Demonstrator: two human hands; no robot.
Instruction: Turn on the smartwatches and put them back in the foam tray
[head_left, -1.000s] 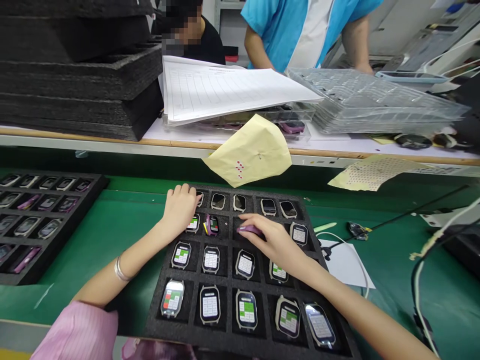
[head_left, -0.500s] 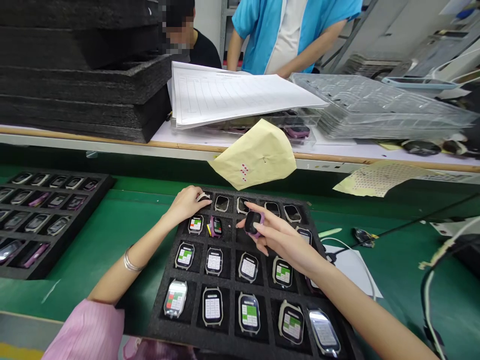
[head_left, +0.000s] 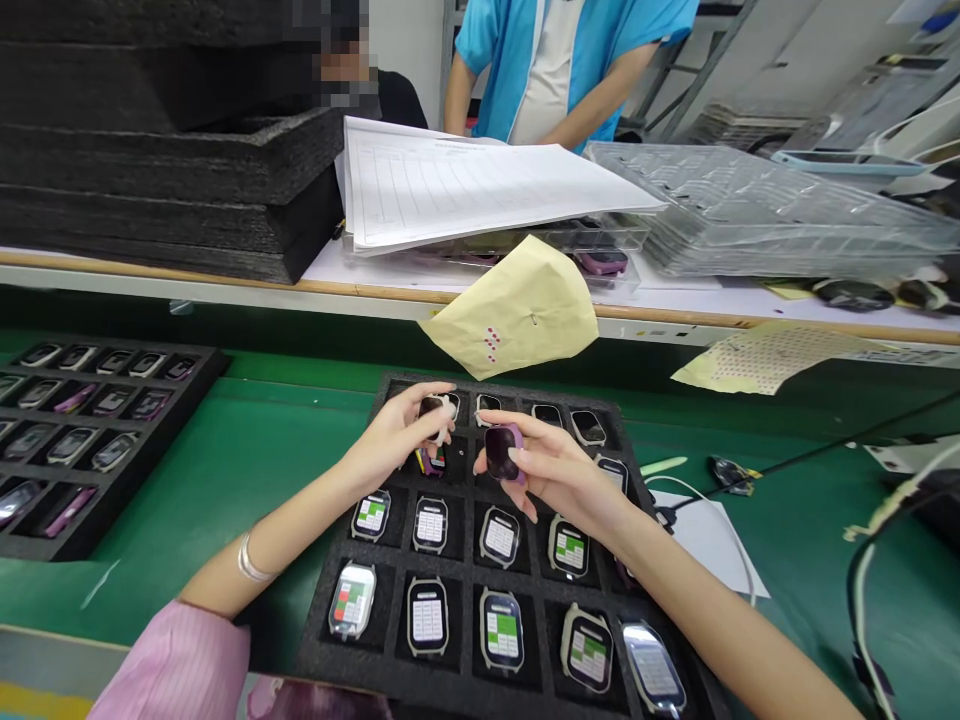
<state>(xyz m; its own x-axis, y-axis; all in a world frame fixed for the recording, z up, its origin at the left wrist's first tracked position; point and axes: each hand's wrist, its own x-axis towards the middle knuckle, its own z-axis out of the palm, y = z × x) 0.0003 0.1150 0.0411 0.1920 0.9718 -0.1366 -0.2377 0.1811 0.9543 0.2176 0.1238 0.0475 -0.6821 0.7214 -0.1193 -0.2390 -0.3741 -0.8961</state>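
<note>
Above the far rows of the black foam tray (head_left: pixel 450 682), your right hand (head_left: pixel 570 480) pinches a purple smartwatch body (head_left: pixel 501 452) between thumb and fingers. Your left hand (head_left: pixel 394 445) pinches a pale-cased smartwatch body (head_left: pixel 439 408) just beside it. It looks best to grip the casings only, keeping fingertips off the glass. The purple one's dark screen faces you, long axis roughly upright.
</note>
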